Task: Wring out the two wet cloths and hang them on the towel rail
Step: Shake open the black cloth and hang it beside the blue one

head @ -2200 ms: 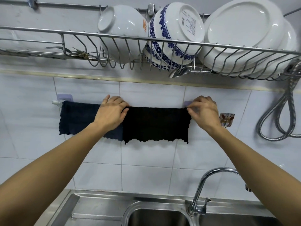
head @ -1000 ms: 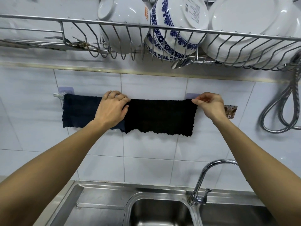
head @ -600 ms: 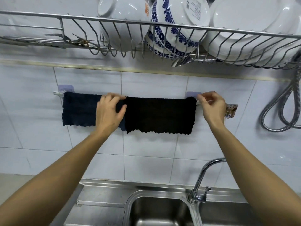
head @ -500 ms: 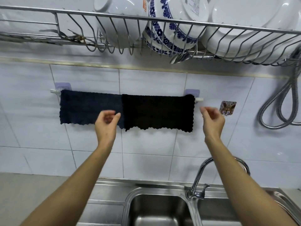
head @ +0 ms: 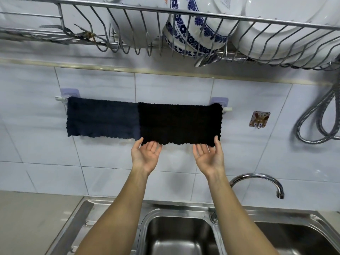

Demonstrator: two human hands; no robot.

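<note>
Two cloths hang side by side on the white wall-mounted towel rail mid-frame: a dark navy knitted cloth on the left and a black knitted cloth on the right, edges meeting. Two hands, left hand and right hand, are spread open palm-up, fingertips touching the black one's bottom hem. One steel wire dish rack up top, one chrome tap lower right.

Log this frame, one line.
stage: both hung | left hand: open, black cloth hem | right hand: open, same hem | navy cloth: on rail
</note>
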